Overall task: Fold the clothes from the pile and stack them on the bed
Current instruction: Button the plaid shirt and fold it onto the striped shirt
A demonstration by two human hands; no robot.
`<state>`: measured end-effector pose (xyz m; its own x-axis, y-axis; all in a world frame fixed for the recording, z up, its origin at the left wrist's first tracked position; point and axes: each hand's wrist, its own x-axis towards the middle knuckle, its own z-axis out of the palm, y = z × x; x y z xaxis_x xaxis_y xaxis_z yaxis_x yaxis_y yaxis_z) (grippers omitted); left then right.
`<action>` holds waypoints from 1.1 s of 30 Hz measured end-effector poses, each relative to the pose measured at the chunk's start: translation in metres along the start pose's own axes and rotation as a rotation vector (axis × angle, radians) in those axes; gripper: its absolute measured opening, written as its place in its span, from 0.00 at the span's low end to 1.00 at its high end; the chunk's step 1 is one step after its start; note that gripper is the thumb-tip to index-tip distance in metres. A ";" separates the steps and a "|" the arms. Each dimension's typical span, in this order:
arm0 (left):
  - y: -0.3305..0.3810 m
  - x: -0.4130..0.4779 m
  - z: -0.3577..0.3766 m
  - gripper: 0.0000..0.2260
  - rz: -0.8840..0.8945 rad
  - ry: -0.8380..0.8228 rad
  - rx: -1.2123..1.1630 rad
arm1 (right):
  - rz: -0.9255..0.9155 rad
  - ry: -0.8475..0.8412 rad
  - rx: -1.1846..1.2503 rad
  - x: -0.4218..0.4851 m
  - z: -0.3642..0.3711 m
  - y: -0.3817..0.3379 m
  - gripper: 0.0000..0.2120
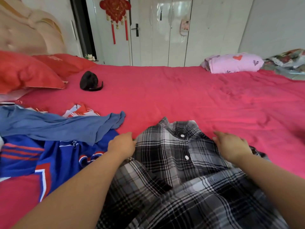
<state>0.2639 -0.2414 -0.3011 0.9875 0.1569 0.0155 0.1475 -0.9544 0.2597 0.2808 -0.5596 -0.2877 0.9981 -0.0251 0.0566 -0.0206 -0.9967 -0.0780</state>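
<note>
Your left hand point(121, 146) grips, fingers curled, one shoulder of the black-and-white plaid button shirt point(173, 154) spread on the crimson-sheeted bed point(181, 96); your right hand point(231, 147), fingers released, rests on the other; a blue clothes pile point(49, 129) lies just left; black cap point(90, 81), red pillows point(24, 71), white wardrobe doors point(165, 30) beyond.

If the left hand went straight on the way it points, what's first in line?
Only bare red bedsheet, it seems. The left hand, at the plaid shirt's shoulder edge, points forward and rightward, passing just clear of the collar; depth is unclear, so it might brush it.
</note>
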 end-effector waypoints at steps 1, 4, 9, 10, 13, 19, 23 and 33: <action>-0.003 0.008 0.003 0.10 -0.021 0.014 -0.008 | 0.026 -0.017 -0.012 0.006 0.005 0.001 0.17; -0.010 0.019 -0.006 0.16 -0.100 0.160 -0.155 | 0.104 0.053 -0.018 0.017 0.010 0.008 0.12; -0.016 0.019 -0.008 0.09 -0.098 0.251 -0.114 | 0.141 0.112 0.013 0.022 0.016 0.010 0.14; -0.011 0.019 -0.004 0.09 -0.052 0.277 -0.126 | 0.117 0.118 0.051 0.023 0.018 0.006 0.15; 0.014 0.022 -0.001 0.16 0.081 0.278 -0.043 | 0.069 0.124 0.097 0.031 0.017 -0.008 0.17; 0.026 0.040 0.005 0.10 0.008 0.200 0.121 | 0.111 0.139 0.082 0.044 0.016 -0.009 0.16; 0.039 0.043 0.000 0.19 0.055 0.041 -0.016 | 0.022 -0.006 0.176 0.050 0.014 -0.014 0.18; 0.048 -0.032 -0.054 0.09 0.296 0.374 -0.350 | -0.225 0.388 0.441 -0.025 -0.053 -0.018 0.09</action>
<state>0.2366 -0.2785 -0.2369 0.8876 0.0363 0.4592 -0.2214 -0.8405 0.4944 0.2531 -0.5448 -0.2352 0.8797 0.0730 0.4698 0.2960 -0.8574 -0.4210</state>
